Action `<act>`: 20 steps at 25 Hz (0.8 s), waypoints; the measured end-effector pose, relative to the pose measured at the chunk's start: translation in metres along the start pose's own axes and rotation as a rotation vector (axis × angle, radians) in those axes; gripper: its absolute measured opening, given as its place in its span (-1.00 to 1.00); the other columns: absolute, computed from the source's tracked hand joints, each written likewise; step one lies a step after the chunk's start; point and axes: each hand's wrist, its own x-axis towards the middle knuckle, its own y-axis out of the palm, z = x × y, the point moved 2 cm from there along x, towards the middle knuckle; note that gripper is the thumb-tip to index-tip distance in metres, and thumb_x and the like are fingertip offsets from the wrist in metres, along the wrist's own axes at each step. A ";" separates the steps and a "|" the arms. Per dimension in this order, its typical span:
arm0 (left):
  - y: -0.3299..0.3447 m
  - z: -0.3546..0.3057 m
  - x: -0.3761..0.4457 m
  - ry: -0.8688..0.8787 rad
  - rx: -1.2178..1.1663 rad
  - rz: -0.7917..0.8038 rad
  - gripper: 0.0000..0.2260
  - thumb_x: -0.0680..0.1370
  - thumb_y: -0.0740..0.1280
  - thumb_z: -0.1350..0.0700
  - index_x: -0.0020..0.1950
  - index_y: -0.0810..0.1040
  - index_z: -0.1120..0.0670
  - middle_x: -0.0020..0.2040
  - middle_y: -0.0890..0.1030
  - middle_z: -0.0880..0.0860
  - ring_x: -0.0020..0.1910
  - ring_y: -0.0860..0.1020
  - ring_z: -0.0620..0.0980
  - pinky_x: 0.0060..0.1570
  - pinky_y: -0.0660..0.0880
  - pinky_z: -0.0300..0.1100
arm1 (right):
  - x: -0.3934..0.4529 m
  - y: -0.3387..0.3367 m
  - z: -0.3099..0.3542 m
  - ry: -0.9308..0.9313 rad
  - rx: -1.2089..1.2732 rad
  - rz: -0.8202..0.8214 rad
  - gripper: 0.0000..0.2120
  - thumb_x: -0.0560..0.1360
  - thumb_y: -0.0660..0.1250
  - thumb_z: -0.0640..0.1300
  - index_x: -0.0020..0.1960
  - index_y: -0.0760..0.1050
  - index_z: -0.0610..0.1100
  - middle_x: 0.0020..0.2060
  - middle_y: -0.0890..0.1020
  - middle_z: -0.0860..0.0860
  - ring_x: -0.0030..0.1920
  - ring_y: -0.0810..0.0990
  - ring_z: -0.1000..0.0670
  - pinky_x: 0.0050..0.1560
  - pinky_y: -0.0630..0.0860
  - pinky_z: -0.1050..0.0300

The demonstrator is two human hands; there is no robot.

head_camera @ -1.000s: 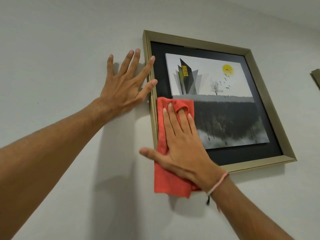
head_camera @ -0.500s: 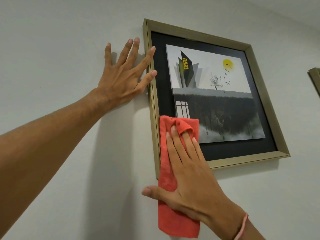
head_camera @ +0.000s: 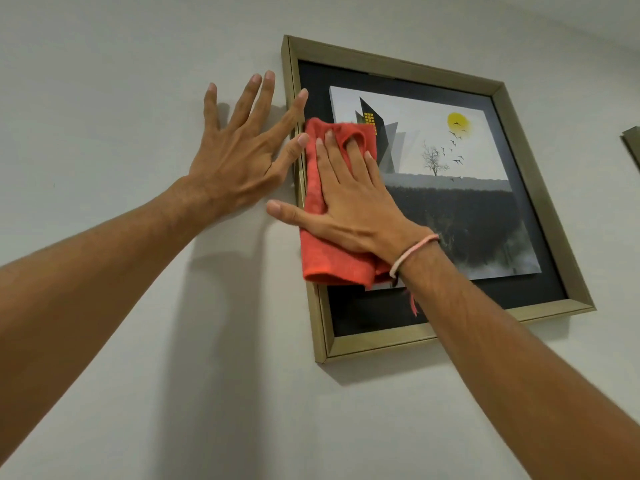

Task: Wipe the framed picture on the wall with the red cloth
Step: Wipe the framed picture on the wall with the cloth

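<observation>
The framed picture (head_camera: 450,188) hangs tilted on the white wall, with a gold frame, a black mat, and a print of a building, a tree and a yellow sun. My left hand (head_camera: 242,150) lies flat and spread on the wall, its thumb and forefinger touching the frame's left edge. My right hand (head_camera: 349,199) presses the folded red cloth (head_camera: 320,251) flat against the picture's left side, one fingertip tucked under a fold at the cloth's top. The cloth covers the left mat and part of the print.
The corner of a second frame (head_camera: 631,143) shows at the right edge. Plain white wall (head_camera: 138,64) surrounds the picture. A pink thread bracelet (head_camera: 412,252) sits on my right wrist.
My right hand slid the red cloth down the picture's left side to below the frame, then back up to the upper left. My left hand stayed on the wall.
</observation>
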 end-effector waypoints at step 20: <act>-0.004 -0.003 0.000 -0.021 -0.015 0.034 -0.31 0.60 -0.18 -0.35 0.70 -0.15 -0.13 0.73 -0.13 0.13 0.71 -0.16 0.16 0.58 -0.19 0.43 | -0.202 0.025 0.021 0.068 -0.039 0.187 0.18 0.20 -0.28 0.74 0.66 -0.15 0.11 0.63 -0.24 0.19 0.63 -0.34 0.12 0.63 -0.30 -0.17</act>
